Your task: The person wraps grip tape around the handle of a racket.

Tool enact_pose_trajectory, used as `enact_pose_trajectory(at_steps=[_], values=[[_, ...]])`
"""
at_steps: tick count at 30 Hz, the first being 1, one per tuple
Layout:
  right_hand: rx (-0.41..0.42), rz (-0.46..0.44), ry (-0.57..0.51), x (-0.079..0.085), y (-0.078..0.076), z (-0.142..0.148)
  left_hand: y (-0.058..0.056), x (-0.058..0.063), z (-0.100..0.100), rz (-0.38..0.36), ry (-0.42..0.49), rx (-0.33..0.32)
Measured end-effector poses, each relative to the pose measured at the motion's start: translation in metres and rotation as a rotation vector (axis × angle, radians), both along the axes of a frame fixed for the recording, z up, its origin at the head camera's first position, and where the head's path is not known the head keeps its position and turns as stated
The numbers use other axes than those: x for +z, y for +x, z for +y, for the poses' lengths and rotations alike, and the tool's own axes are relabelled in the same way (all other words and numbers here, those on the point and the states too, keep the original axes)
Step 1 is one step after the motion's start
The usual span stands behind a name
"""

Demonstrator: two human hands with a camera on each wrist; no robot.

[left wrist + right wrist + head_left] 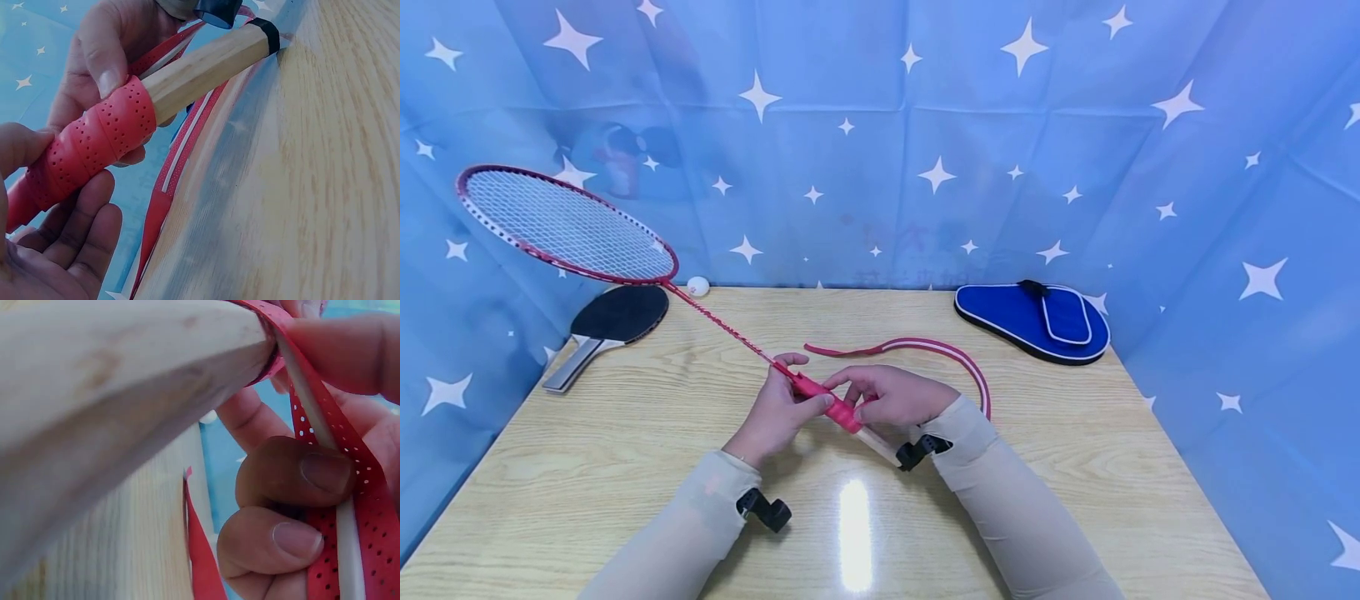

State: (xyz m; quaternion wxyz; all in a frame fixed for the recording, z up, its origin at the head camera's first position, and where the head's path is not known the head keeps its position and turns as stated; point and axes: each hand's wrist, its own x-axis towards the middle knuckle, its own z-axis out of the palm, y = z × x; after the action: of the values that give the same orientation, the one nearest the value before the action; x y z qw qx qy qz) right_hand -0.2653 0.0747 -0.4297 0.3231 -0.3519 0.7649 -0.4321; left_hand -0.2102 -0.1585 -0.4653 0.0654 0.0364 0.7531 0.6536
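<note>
A red badminton racket [722,322] slants across the table, its strung head up at the left. My left hand [778,417] grips its handle, thumb on one side and fingers beneath in the left wrist view. Red perforated grip tape [100,137] is wound over the upper handle, and the bare wooden end [212,65] shows below it, with a black band at the butt. Where the winding meets bare wood, my right hand [902,396] pinches the tape, its curled fingers [294,472] around the strip. The tape's loose tail [951,348], white-striped, curves over the table behind that hand.
At the back left lies a black table tennis paddle [621,312], with a white ball [697,286] near it by the curtain. A blue paddle case [1007,312] with white piping rests at the back right. Starry blue curtain [865,200] encloses the wooden table [1075,483].
</note>
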Motion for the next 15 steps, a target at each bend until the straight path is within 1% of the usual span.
enact_pose_trajectory(at_steps=[3, 5, 9, 15], values=[[-0.054, -0.054, 0.015, 0.0021, 0.0011, -0.001, 0.0003, 0.0013, 0.0009, -0.004, -0.001, 0.005], [-0.085, -0.068, 0.022, 0.0021, 0.0014, -0.0011, 0.0007, 0.0019, 0.0012, -0.008, -0.007, 0.01], [-0.088, 0.017, 0.06, 0.001, 0.0004, -0.0004, 0.0008, 0.0017, 0.0007, -0.005, -0.026, 0.017], [-0.075, 0.136, 0.103, 0.0017, -0.0007, 0.001, -0.0001, 0.0005, -0.0003, -0.008, -0.019, 0.016]])
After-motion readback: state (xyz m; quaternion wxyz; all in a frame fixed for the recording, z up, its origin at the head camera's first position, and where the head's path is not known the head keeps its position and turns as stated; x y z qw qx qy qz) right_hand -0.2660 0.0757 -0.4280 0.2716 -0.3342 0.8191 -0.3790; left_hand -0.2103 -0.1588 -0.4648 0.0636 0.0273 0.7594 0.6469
